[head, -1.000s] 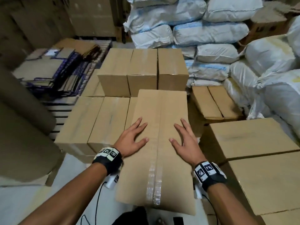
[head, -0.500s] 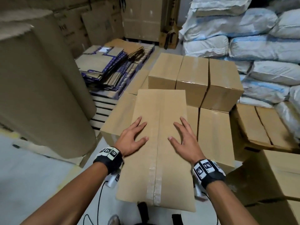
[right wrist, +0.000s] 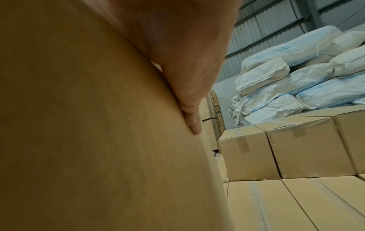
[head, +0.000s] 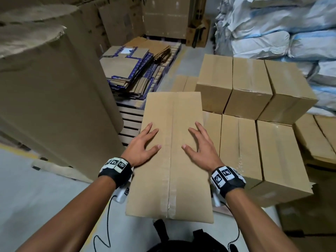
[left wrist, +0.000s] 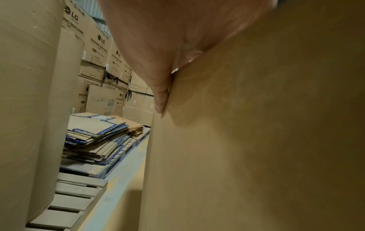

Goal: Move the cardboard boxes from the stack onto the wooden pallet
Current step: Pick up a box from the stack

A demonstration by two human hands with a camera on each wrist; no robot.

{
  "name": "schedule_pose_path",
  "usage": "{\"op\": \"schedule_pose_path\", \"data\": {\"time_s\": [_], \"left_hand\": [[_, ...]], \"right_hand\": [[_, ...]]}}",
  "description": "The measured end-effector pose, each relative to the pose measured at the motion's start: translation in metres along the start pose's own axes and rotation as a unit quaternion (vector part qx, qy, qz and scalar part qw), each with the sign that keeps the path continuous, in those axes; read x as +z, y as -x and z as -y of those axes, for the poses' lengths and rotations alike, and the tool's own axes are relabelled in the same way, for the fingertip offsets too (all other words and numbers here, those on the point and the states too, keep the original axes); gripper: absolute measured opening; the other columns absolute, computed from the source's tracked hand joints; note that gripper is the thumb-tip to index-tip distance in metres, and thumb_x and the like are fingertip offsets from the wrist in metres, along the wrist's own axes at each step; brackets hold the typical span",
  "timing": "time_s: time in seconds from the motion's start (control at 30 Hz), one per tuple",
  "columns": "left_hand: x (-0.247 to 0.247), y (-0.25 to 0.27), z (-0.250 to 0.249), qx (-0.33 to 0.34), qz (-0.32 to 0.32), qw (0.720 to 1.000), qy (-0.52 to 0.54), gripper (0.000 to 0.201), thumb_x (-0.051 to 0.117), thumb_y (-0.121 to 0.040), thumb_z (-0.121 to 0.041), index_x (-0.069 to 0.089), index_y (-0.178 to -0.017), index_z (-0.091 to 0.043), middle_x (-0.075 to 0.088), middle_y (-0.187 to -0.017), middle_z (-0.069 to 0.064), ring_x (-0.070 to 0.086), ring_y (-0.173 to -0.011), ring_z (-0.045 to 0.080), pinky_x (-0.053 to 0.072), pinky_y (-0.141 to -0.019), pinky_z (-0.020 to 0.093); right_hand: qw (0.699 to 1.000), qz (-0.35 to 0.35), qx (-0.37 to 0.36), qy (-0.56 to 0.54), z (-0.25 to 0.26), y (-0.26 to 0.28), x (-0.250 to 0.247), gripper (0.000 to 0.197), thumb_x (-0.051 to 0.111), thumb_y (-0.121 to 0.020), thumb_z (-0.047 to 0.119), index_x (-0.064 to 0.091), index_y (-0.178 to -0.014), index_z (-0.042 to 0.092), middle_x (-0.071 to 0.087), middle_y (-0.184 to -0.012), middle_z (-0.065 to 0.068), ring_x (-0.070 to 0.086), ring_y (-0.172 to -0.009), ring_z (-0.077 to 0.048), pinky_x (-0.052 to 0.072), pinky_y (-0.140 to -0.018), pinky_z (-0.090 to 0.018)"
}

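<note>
Only readable stuff is on the big stacked cartons at the far left: "LG" logo and "WASHING MACHINE" printed down the sides. The smaller print on them is too blurry.

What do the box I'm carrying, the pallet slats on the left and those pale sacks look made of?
Carried box: plain brown corrugated cardboard, matte, its centre seam closed with glossy clear tape.
Pallet slats: bare, pale, unfinished wood by the look, laid as boards with gaps.
Pale sacks: probably woven plastic, white with light blue, slightly shiny and crinkled; the weave is too fine to confirm.
</note>
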State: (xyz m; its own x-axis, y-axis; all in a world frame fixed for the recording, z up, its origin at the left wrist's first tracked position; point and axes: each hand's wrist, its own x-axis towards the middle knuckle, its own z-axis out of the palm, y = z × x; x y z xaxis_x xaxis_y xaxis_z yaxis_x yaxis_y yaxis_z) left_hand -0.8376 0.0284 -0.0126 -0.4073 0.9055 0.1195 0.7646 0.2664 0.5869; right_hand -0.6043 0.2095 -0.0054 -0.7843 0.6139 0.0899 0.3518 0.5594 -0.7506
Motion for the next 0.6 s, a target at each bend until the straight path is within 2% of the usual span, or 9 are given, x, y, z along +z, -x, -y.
{"op": "schedule_pose_path", "data": {"time_s": [0.07, 0.17, 0.23, 0.4, 0.6], "left_hand": [[-0.009, -0.012, 0.018, 0.001, 0.000, 1.000, -0.002, 0.071, 0.066, -0.096, -0.054, 0.040, -0.160, -0.033, 0.012, -0.173, -0.015, 0.022, -0.156, 0.005, 0.013, -0.122, 0.017], [-0.019, -0.035, 0.039, -0.008, 0.002, 1.000, 0.004, 0.071, 0.068, -0.097, -0.051, 0.041, -0.160, -0.032, 0.013, -0.173, -0.015, 0.021, -0.153, 0.000, 0.004, -0.114, 0.002], [-0.024, -0.053, 0.053, -0.013, 0.001, 1.000, 0.006, 0.071, 0.069, -0.097, -0.049, 0.041, -0.159, -0.031, 0.013, -0.173, -0.013, 0.020, -0.153, -0.001, 0.003, -0.113, 0.000], [-0.035, -0.111, 0.089, -0.018, 0.002, 1.000, 0.001, 0.071, 0.070, -0.096, -0.048, 0.042, -0.159, -0.032, 0.014, -0.173, -0.014, 0.019, -0.156, 0.002, 0.008, -0.121, 0.012], [-0.052, -0.191, 0.120, -0.018, 0.012, 1.000, -0.011, 0.072, 0.069, -0.095, -0.053, 0.041, -0.159, -0.034, 0.013, -0.172, -0.018, 0.021, -0.156, 0.003, 0.018, -0.128, 0.029]], "right_hand": [[1.000, -0.002, -0.004, 0.002, 0.005, -0.021, 0.010, 0.070, 0.070, -0.096, 0.047, 0.041, -0.158, 0.029, 0.004, -0.172, 0.026, 0.019, -0.154, 0.001, 0.019, -0.122, -0.028], [1.000, -0.002, -0.009, 0.009, 0.007, -0.055, 0.021, 0.070, 0.070, -0.096, 0.045, 0.042, -0.157, 0.027, 0.007, -0.173, 0.022, 0.016, -0.147, 0.010, 0.019, -0.122, -0.024], [1.000, 0.000, -0.009, 0.012, 0.007, -0.079, 0.028, 0.070, 0.069, -0.097, 0.046, 0.041, -0.158, 0.028, 0.006, -0.173, 0.022, 0.015, -0.145, 0.012, 0.017, -0.120, -0.023], [1.000, -0.006, -0.006, 0.003, -0.003, -0.147, 0.044, 0.071, 0.070, -0.096, 0.047, 0.041, -0.158, 0.029, 0.006, -0.172, 0.024, 0.022, -0.154, -0.002, 0.018, -0.120, -0.024], [1.000, -0.013, -0.002, -0.019, -0.013, -0.230, 0.042, 0.071, 0.072, -0.096, 0.045, 0.042, -0.157, 0.027, 0.007, -0.173, 0.021, 0.015, -0.142, 0.016, 0.017, -0.119, -0.020]]}}
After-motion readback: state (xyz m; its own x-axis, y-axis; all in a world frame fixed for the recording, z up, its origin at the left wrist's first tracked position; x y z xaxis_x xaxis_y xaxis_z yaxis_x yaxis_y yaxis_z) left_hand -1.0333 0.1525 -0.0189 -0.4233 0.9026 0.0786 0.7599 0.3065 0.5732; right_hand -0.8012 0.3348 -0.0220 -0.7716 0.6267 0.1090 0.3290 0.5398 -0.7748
